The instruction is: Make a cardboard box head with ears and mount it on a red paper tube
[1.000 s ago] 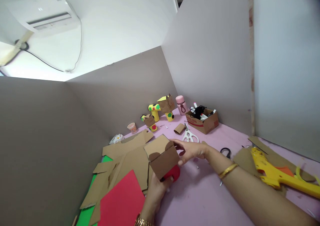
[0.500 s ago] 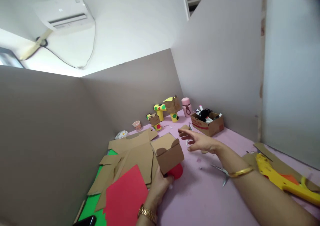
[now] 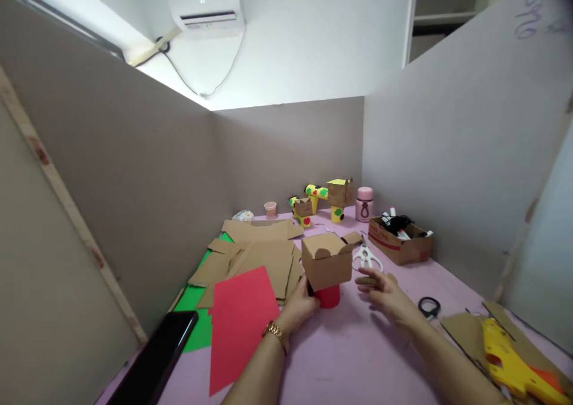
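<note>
A small cardboard box [image 3: 329, 267] with two rounded ear-like tabs sits on a red round base [image 3: 329, 297]. My left hand [image 3: 301, 304] grips the red base from the left, just below the box. To the right of the box, my right hand [image 3: 385, 296] has its fingers apart and holds nothing; it hovers near a small cardboard scrap. White-handled scissors [image 3: 367, 258] lie beyond my right hand. Left of the box are flat cardboard pieces [image 3: 264, 264] and a red sheet [image 3: 242, 321].
A black phone [image 3: 156, 357] lies at left. Yellow craft figures [image 3: 337, 214], a cup [image 3: 270, 209] and a pink bottle [image 3: 364, 205] stand at the back. A marker box [image 3: 398, 247], black-handled scissors [image 3: 429, 307] and a yellow glue gun [image 3: 510, 357] are at right.
The view has turned left. My right hand has lowered toward the table, its fingers still apart. My left hand keeps its hold beneath the box.
</note>
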### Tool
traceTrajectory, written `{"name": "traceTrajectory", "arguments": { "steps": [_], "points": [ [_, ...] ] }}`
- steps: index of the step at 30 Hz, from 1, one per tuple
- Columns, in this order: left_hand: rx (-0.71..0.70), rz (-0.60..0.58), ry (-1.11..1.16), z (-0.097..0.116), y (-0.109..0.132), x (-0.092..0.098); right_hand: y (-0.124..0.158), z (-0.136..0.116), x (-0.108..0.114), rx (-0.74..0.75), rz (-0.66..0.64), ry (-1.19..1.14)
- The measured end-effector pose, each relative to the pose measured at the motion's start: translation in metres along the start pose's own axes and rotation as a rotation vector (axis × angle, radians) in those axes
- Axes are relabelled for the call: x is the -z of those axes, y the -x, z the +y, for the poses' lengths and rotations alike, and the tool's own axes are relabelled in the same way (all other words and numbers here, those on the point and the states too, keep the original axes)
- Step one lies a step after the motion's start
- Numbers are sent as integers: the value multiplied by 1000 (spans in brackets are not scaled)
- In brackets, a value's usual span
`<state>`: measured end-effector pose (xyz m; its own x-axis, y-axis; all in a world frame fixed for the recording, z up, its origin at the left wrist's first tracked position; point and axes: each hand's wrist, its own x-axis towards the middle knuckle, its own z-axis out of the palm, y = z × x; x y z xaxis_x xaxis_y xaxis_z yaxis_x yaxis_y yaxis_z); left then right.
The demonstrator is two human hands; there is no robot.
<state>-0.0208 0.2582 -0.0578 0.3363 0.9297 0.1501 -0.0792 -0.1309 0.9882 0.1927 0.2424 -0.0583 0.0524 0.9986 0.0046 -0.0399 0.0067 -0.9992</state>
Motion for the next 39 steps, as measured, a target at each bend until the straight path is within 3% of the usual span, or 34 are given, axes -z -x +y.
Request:
{"name": "traceTrajectory", "arguments": {
  "steps": [10, 18, 39],
  "points": [
    [-4, -77, 1, 1, 2, 6, 4, 31, -14, 14, -17, 9],
    [-23, -63, 20, -7, 0, 7, 7, 28, -17, 23, -5, 28],
    [8, -34, -20, 2, 1, 3, 9, 25, -23, 85, 4, 64]
  ]
}}
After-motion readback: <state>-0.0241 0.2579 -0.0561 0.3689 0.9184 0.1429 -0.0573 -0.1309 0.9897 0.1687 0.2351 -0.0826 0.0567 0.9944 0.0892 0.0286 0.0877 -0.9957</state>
